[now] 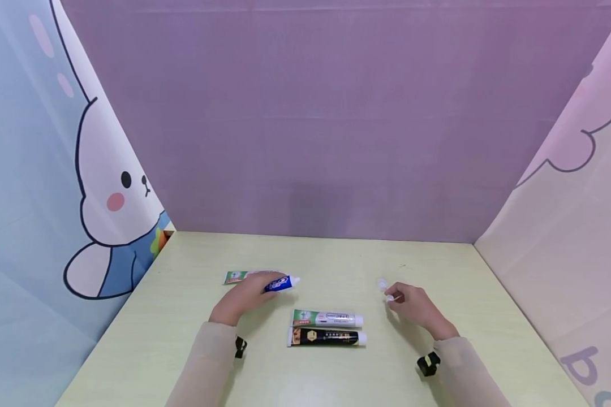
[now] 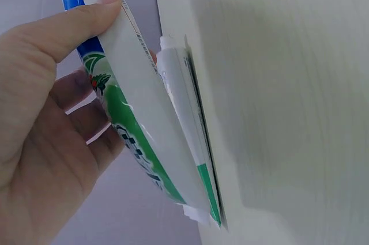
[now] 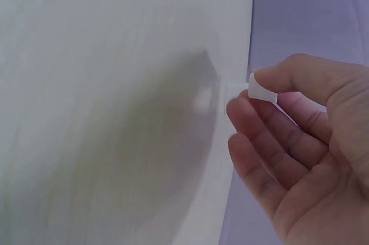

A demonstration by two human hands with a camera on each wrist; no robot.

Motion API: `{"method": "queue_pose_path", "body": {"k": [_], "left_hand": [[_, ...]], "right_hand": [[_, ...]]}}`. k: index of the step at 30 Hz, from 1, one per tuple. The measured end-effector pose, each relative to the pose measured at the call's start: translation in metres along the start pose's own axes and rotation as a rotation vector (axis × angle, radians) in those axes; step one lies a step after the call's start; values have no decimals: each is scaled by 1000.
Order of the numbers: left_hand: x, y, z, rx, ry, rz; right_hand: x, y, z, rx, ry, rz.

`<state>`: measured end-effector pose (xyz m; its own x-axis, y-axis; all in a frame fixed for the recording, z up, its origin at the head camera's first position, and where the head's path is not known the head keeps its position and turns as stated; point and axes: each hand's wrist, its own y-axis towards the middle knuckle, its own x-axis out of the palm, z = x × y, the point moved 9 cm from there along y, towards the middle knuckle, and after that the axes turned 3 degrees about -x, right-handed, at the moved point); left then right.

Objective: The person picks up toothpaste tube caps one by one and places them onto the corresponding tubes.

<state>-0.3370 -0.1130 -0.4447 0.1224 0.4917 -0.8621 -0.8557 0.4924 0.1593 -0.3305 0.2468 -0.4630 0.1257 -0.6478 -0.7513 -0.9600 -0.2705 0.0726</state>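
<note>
My left hand [image 1: 246, 295] grips a blue, white and green toothpaste tube [image 1: 281, 284], with a white tip at its right end. In the left wrist view the thumb lies across that tube [image 2: 130, 101], which slants close over another toothpaste tube [image 2: 181, 92], white with a green end, on the table. Part of the lying tube [image 1: 234, 277] is hidden by my hand in the head view. Farther right, my right hand [image 1: 414, 307] pinches a small white cap [image 3: 263, 90] between thumb and finger. Just beyond its fingertips lies a small, pale, translucent round piece [image 1: 382, 284].
Between the hands, nearer me, a green and white toothpaste tube [image 1: 331, 319] and a black toothpaste tube [image 1: 328, 337] lie side by side, their white caps to the right. The pale table [image 1: 336, 384] meets a purple backdrop [image 1: 315, 141]; printed cloth hangs at both sides.
</note>
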Motion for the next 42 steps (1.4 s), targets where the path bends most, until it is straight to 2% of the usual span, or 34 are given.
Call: {"method": "queue_pose_path", "body": {"k": [5, 8, 12, 17, 27, 31, 35, 42], "left_hand": [[3, 3, 3, -32, 17, -33], [5, 5, 6, -30, 13, -50], [8, 7, 13, -2, 39, -64], [14, 8, 19, 28, 52, -84], [24, 13, 33, 116, -28, -116], [26, 15, 36, 101, -63, -129], [28, 17, 36, 56, -75, -141], [28, 19, 43, 88, -40, -136]], "right_hand": [[-2, 0, -3, -20, 7, 1], [0, 1, -8, -77, 21, -6], [3, 2, -16, -154, 34, -11], [5, 2, -21, -173, 50, -4], [15, 2, -31, -213, 89, -24], [19, 3, -38, -240, 95, -35], [23, 3, -45, -271, 95, -34], [27, 2, -57, -303, 101, -32]]}}
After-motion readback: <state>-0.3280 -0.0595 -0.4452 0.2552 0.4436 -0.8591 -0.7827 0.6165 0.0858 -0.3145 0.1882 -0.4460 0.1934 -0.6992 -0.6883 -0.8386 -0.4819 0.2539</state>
